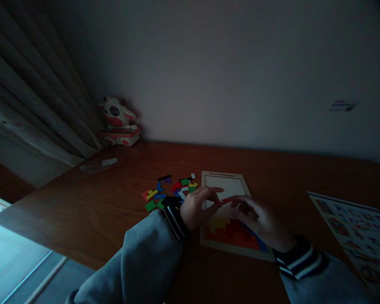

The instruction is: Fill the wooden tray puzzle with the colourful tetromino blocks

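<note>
A wooden puzzle board (250, 253) lies on the table with its lower part filled by yellow, red and blue pieces. Its upper part shows a bare pale base. Over the middle of the board, my right hand (261, 219) pinches a small orange-red puzzle piece (227, 200), mostly covered by the fingers. My left hand (198, 207) reaches in from the left, thumb and index finger apart, the thumb tip close to the piece; whether it touches is unclear. Left of the board is a loose heap of coloured puzzle pieces (152, 194), partly behind my left wrist.
A red and white animal-shaped toy (118, 122) stands at the back left, by the curtain (34, 93). Near it lies a clear plastic wrapper (96, 164). A printed picture sheet (357, 236) rests on the right. The wall (228, 84) borders the table's back.
</note>
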Demonstrator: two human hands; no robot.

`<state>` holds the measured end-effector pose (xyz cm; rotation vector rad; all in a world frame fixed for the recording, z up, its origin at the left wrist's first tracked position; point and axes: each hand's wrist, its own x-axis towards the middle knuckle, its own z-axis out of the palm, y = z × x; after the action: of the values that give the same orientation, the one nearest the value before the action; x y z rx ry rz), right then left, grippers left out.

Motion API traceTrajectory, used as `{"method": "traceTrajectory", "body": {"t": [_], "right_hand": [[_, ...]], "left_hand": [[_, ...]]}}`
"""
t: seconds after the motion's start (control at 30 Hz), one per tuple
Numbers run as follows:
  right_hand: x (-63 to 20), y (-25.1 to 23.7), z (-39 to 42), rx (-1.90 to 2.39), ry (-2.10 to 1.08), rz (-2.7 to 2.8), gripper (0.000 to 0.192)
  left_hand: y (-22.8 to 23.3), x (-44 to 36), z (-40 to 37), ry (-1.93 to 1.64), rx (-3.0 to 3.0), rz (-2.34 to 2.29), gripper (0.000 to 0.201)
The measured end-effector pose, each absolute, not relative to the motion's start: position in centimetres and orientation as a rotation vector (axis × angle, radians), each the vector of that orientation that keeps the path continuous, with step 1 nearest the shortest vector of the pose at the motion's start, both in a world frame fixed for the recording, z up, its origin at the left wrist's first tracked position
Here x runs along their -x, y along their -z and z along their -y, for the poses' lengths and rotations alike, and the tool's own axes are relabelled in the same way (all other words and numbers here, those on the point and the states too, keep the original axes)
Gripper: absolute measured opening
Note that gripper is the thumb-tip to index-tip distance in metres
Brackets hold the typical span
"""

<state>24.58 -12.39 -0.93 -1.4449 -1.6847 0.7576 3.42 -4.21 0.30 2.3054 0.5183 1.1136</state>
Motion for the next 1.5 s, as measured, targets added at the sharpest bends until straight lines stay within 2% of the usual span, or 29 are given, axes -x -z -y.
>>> {"method": "traceTrajectory", "body": {"t": [0.13, 0.3, 0.37, 0.47, 0.53, 0.8, 1.07, 1.3, 1.5], "right_hand": [[-23.9, 0.4, 12.5, 1.368, -0.864, 1.632, 0.029], [-24.7, 0.4, 12.3, 1.385, -0.949, 1.391, 0.034], [-25.5, 0.6, 12.1, 1.409, -0.852, 1.295, 0.036], [-26.8, 0.7, 11.8, 1.482, -0.664, 1.309, 0.039], [-27.5, 0.8, 11.7, 1.55, -0.585, 1.42, 0.035], [-27.7, 1.5, 11.5, 1.645, -0.442, 1.777, 0.031], [-27.4, 2.1, 11.5, 1.616, -0.528, 1.759, 0.025], [-27.7, 2.0, 11.6, 1.678, -0.43, 1.841, 0.025], [-27.5, 1.4, 11.7, 1.679, -0.382, 1.857, 0.037]], "left_hand": [[0.5, -4.0, 5.6, -1.018, -2.32, -0.482, 0.03], [0.6, -3.8, 5.5, -0.935, -2.415, -0.589, 0.053], [0.5, -3.7, 5.4, -0.922, -2.447, -0.579, 0.047], [0.4, -3.7, 5.3, -0.872, -2.537, -0.465, 0.022], [0.4, -3.7, 5.4, -0.826, -2.594, -0.406, 0.016], [0.5, -3.8, 5.4, -0.751, -2.681, -0.378, 0.017], [0.6, -3.8, 5.4, -0.722, -2.676, -0.335, 0.015], [0.4, -3.7, 5.4, -0.68, -2.687, -0.346, 0.015], [0.9, -3.7, 5.2, -0.689, -2.695, -0.33, 0.017]]}}
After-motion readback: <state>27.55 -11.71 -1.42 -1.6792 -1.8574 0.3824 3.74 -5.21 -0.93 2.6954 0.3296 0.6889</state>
